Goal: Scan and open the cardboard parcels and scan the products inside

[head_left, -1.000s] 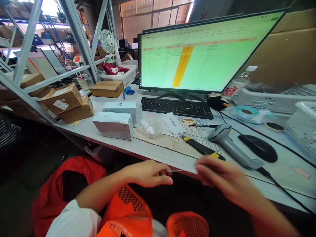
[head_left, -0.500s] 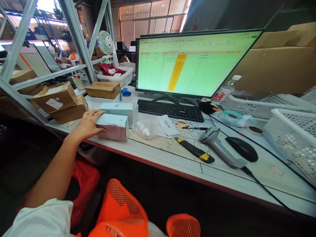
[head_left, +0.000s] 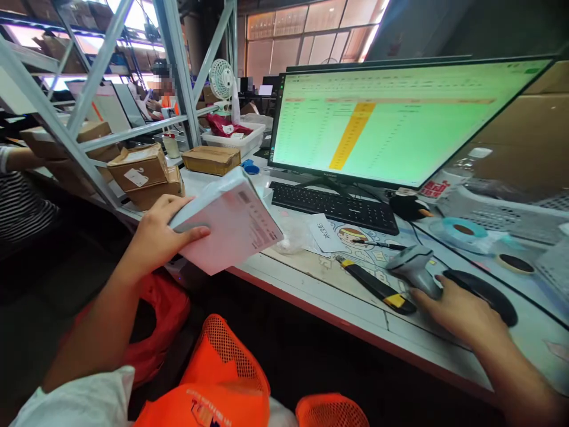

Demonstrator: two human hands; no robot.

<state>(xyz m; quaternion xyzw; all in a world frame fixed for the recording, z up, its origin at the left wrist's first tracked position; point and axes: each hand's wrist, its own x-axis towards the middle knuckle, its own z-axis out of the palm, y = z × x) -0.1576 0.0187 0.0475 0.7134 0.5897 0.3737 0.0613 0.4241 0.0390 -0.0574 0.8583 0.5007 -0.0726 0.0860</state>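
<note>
My left hand [head_left: 162, 234] grips a white box [head_left: 226, 228] by its left end, thumb across the face that is turned up toward me. Small print and a dark label patch show on that face. The box is tilted and held above the front edge of the desk. Behind it a second light box [head_left: 267, 194] is almost fully hidden. At the right, my right hand [head_left: 460, 308] is closed around the handle of a grey barcode scanner [head_left: 414, 268], which is still low over the desk. A black and yellow utility knife [head_left: 377, 286] lies just left of that hand.
A black mouse [head_left: 484, 293] sits beside my right hand. Beyond are a keyboard [head_left: 333, 206], a monitor [head_left: 382, 130], a pen [head_left: 377, 244], a paper slip [head_left: 326, 233] and a tape roll [head_left: 464, 228]. Cardboard boxes [head_left: 144, 172] stand at the left by a metal frame. Two other people are at the left.
My left hand has lifted the white box off the desk and tipped its printed face up. My right hand has come into view and taken hold of the scanner. The view has shifted left.
</note>
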